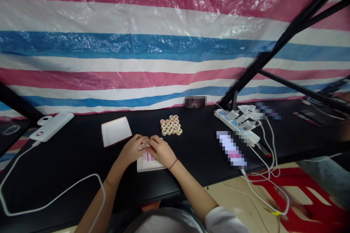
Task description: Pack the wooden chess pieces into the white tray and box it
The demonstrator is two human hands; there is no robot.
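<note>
My left hand (133,149) and my right hand (161,150) meet over a small white box (149,165) with red lines, near the table's front edge. Both are closed in a pinch around round wooden game pieces (144,143), one showing a red character. Just beyond the hands, a cluster of several more round wooden pieces (171,125) lies flat on the black table (68,160). A red string circles my right wrist.
A white box lid (116,131) lies left of the hands. A white power bank (51,126) with a cable sits far left. A power strip (236,123) with plugs and cables is to the right. A striped tarp (164,43) hangs behind.
</note>
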